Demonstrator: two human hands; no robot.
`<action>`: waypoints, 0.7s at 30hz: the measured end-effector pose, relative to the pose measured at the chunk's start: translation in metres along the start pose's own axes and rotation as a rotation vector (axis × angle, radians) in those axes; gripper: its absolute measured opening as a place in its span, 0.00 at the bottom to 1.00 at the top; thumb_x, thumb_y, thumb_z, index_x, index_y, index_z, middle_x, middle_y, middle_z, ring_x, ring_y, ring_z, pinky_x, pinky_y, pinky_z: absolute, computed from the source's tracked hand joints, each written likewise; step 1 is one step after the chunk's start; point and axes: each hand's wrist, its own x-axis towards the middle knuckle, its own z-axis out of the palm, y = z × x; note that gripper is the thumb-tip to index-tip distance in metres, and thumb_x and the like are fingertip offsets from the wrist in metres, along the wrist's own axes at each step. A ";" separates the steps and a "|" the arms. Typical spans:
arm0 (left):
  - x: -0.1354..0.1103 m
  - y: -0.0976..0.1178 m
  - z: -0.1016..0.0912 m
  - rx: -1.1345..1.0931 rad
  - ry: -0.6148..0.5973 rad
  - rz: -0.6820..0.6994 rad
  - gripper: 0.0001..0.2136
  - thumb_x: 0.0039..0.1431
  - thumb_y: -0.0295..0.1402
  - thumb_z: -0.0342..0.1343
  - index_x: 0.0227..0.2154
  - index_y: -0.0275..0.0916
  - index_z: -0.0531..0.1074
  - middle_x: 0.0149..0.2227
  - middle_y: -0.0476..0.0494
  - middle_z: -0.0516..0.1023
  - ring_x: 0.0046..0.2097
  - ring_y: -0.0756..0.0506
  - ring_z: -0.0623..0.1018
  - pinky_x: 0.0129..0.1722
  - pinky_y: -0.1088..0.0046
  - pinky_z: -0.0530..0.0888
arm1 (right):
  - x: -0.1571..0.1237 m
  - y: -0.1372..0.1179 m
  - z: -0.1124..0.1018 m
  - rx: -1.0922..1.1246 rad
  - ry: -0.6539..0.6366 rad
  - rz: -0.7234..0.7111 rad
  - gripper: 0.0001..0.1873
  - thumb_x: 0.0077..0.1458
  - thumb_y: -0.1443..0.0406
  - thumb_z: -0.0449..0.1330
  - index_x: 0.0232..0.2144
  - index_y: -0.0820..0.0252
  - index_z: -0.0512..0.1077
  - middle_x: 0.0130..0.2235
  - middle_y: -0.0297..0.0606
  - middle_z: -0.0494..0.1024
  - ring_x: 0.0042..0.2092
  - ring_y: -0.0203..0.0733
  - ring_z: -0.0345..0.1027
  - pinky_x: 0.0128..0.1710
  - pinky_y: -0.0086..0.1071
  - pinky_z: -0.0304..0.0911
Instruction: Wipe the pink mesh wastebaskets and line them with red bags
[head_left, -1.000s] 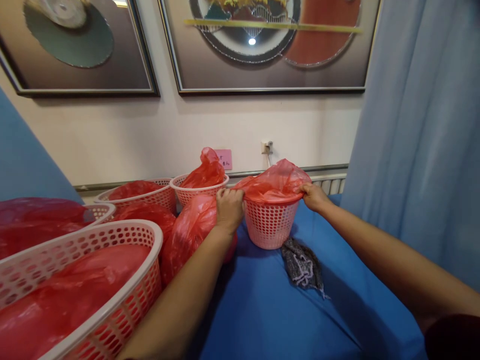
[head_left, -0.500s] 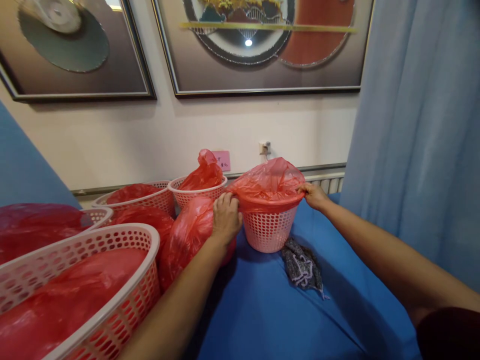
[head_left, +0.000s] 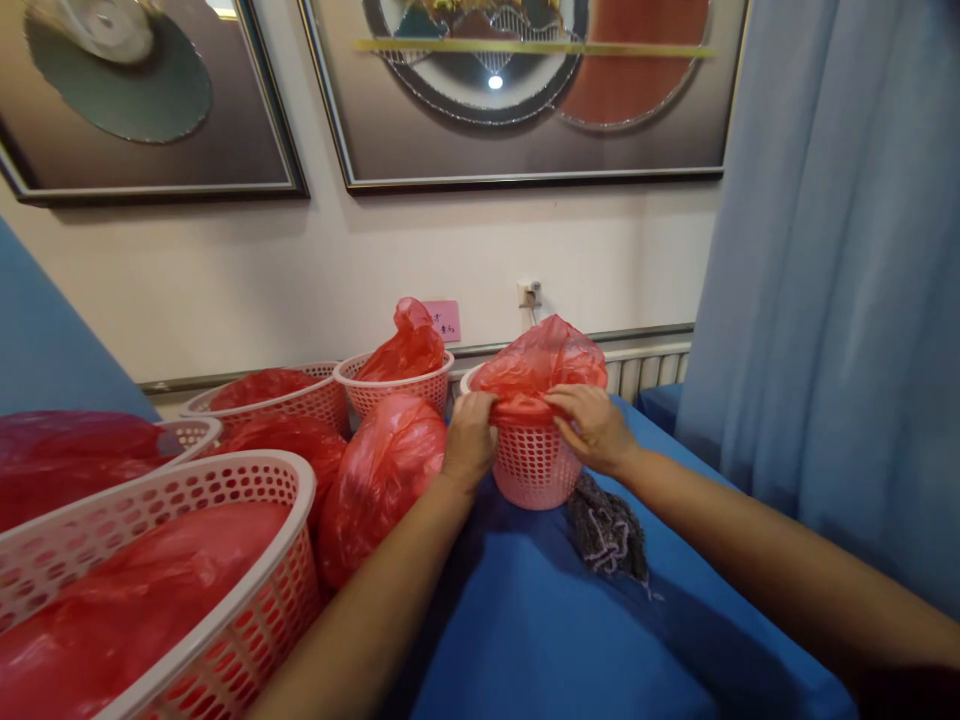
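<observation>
A small white plastic basket (head_left: 536, 465) with round holes stands on the blue-covered table, a red plastic bag (head_left: 547, 355) lining it and puffing up above the rim. My left hand (head_left: 471, 435) pinches the bag's edge at the front left of the rim. At the front right, my right hand (head_left: 596, 425) grips the same edge, its fingers closed on the film. What lies inside the basket is hidden. Just right of its base rests a crumpled dark grey knitted piece (head_left: 609, 530) with pale lilac yarn.
Left of me sits a large white basket (head_left: 300, 490) holding red plastic. A full red bag (head_left: 382, 480) lies beside it, with several more lined baskets behind, including a small one (head_left: 394, 388). A blue curtain (head_left: 825, 300) hangs at right.
My right hand has moved left along the rim and both hands are now closer together at the front. The bag's edge is drawn in, baring the basket's white rim at the left.
</observation>
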 end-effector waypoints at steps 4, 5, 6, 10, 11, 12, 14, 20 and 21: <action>0.006 0.003 -0.003 0.048 -0.078 0.066 0.14 0.58 0.21 0.50 0.44 0.39 0.74 0.44 0.39 0.79 0.49 0.39 0.75 0.51 0.61 0.73 | -0.001 -0.001 0.013 -0.039 -0.044 -0.011 0.21 0.58 0.71 0.54 0.54 0.60 0.69 0.47 0.47 0.78 0.50 0.52 0.70 0.53 0.48 0.62; 0.008 -0.001 -0.006 0.077 -0.093 0.061 0.13 0.59 0.22 0.51 0.44 0.39 0.74 0.44 0.39 0.79 0.48 0.39 0.75 0.50 0.61 0.73 | 0.000 0.005 0.014 -0.036 -0.041 -0.008 0.22 0.56 0.72 0.54 0.53 0.62 0.68 0.46 0.47 0.78 0.48 0.52 0.70 0.52 0.49 0.62; 0.009 -0.006 -0.009 0.103 -0.102 0.051 0.11 0.59 0.23 0.52 0.43 0.39 0.74 0.44 0.39 0.80 0.48 0.39 0.75 0.50 0.62 0.73 | 0.000 0.011 0.014 -0.027 -0.043 -0.010 0.23 0.54 0.72 0.54 0.53 0.63 0.68 0.45 0.48 0.78 0.48 0.52 0.70 0.51 0.49 0.62; 0.011 -0.023 -0.020 0.167 -0.099 0.017 0.10 0.62 0.24 0.51 0.41 0.38 0.75 0.42 0.38 0.80 0.45 0.38 0.75 0.48 0.62 0.72 | 0.000 0.027 0.012 0.025 -0.069 -0.030 0.28 0.46 0.76 0.52 0.52 0.62 0.68 0.45 0.46 0.78 0.46 0.49 0.69 0.51 0.46 0.62; 0.010 -0.024 -0.022 0.182 -0.096 0.011 0.10 0.62 0.23 0.50 0.41 0.38 0.75 0.42 0.38 0.80 0.44 0.38 0.75 0.47 0.61 0.72 | 0.000 0.029 0.012 0.034 -0.066 -0.024 0.29 0.44 0.76 0.52 0.51 0.62 0.69 0.45 0.45 0.78 0.46 0.49 0.69 0.51 0.45 0.62; 0.010 -0.024 -0.023 0.192 -0.095 0.007 0.11 0.61 0.23 0.50 0.41 0.37 0.75 0.43 0.37 0.80 0.44 0.38 0.74 0.47 0.61 0.72 | 0.000 0.030 0.012 0.040 -0.060 -0.014 0.29 0.43 0.76 0.51 0.49 0.62 0.70 0.43 0.45 0.78 0.45 0.48 0.69 0.50 0.44 0.62; 0.009 -0.020 -0.024 0.223 -0.101 0.010 0.12 0.61 0.22 0.50 0.43 0.38 0.75 0.44 0.36 0.80 0.44 0.37 0.74 0.46 0.61 0.71 | 0.001 0.034 0.014 0.046 -0.045 0.009 0.25 0.41 0.77 0.51 0.43 0.61 0.72 0.39 0.42 0.78 0.43 0.47 0.70 0.48 0.42 0.62; -0.002 -0.005 -0.022 0.349 -0.055 0.083 0.08 0.62 0.29 0.55 0.42 0.41 0.76 0.43 0.39 0.81 0.45 0.35 0.74 0.44 0.57 0.68 | 0.009 0.059 0.013 -0.006 0.043 0.147 0.16 0.48 0.77 0.48 0.31 0.57 0.72 0.34 0.39 0.78 0.40 0.44 0.70 0.46 0.40 0.61; -0.005 -0.004 -0.020 0.329 -0.035 0.095 0.08 0.63 0.29 0.55 0.42 0.41 0.76 0.43 0.39 0.81 0.44 0.36 0.74 0.43 0.57 0.68 | 0.009 0.061 0.011 -0.028 0.074 0.185 0.16 0.49 0.77 0.49 0.32 0.57 0.73 0.36 0.41 0.78 0.42 0.46 0.69 0.47 0.42 0.60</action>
